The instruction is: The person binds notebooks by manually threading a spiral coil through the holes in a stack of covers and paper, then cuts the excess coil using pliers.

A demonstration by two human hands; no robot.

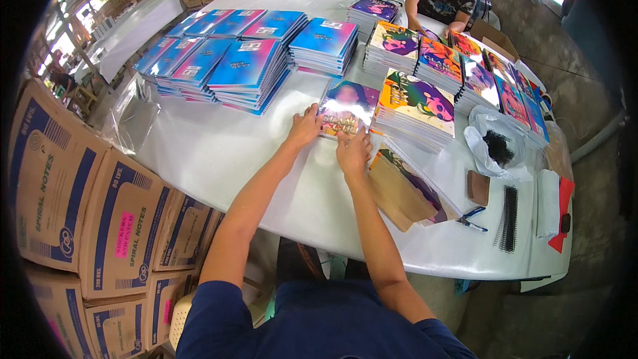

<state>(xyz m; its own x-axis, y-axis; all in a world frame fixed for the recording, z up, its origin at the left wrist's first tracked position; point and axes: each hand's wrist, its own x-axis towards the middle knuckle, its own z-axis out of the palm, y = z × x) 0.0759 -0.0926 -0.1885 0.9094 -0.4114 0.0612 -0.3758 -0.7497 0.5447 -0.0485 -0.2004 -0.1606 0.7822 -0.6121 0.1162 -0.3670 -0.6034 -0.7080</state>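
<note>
Notebook (348, 104), one, flat; left hand (306, 125) and right hand (353, 151) half-curled at its edges, grip unclear; hard push could skew adjacent stack (417, 108).

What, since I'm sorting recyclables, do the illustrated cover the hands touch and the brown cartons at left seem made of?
Illustrated cover: probably laminated paper or card; pale glare suggests gloss. Cartons: apparently corrugated cardboard, matte brown, with stiff, boxy edges.
</note>
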